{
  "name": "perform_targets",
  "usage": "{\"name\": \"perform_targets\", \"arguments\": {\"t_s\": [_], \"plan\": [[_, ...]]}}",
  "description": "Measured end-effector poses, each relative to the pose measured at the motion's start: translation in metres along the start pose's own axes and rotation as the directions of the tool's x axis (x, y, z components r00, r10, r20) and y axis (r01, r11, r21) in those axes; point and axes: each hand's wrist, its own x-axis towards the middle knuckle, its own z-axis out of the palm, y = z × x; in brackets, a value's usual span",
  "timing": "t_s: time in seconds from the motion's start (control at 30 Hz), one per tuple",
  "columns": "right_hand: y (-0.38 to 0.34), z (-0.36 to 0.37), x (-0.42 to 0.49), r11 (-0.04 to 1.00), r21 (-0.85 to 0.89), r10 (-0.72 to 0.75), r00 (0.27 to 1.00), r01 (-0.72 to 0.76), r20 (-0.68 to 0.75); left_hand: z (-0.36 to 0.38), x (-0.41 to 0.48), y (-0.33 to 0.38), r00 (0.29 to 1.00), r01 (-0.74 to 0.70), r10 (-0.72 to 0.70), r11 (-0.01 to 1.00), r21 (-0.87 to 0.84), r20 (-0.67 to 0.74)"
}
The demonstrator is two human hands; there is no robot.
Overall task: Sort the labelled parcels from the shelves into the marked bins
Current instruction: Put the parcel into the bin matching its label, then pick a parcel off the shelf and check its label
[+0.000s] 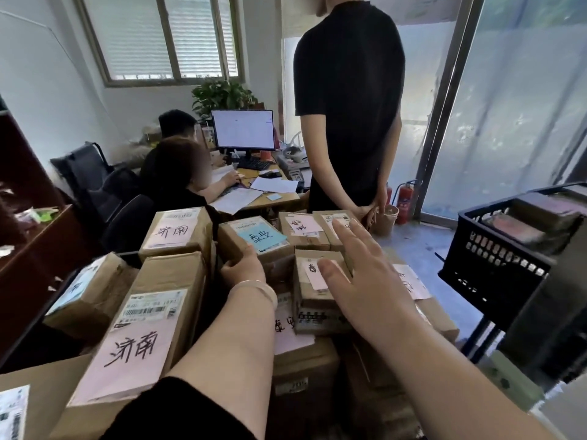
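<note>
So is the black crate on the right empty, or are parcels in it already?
Not empty: the black crate holds parcels, visible above its rim.

Soft daylight comes through the blinded window (165, 39) and the translucent sheeting (508, 106) at right, making the room evenly bright with faint shadows. Wide-angle distortion bends the edges; the right hand (359, 274) looks slightly blurred.

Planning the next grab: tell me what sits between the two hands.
Head view: a small pink-labelled parcel stands between the left hand and the right hand.
</note>
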Motion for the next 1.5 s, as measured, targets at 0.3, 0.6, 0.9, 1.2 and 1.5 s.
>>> {"name": "perform_targets", "arguments": {"t_s": [0.3, 0.6, 0.9, 1.2, 1.5], "plan": [[0.017, 0.007, 0.003, 0.997, 0.038, 0.063, 0.998, -0.064, 0.026, 0.012, 0.027, -0.010, 0.997, -0.080, 0.076, 0.951, 0.298, 0.026], [0.015, 0.004, -0.006, 0.995, 0.020, 0.097, 0.995, -0.097, 0.008, 0.017, 0.020, -0.008, 0.995, -0.090, 0.104, 0.844, 0.529, 0.003], [0.010, 0.005, -0.034, 0.994, 0.002, 0.107, 0.994, -0.107, -0.010, 0.000, 0.000, -0.020, 0.965, -0.260, 0.199, 0.759, 0.597, 0.168], [0.005, 0.008, -0.089, 0.988, -0.118, 0.085, 0.990, -0.099, -0.114, -0.038, -0.066, -0.016, 0.766, -0.640, 0.331, 0.475, 0.604, 0.551], [0.021, -0.003, -0.185, 0.938, -0.319, 0.054, 0.967, -0.134, -0.249, -0.120, -0.148, -0.038, 0.160, -0.985, 0.341, 0.121, 0.125, 0.926]]}}
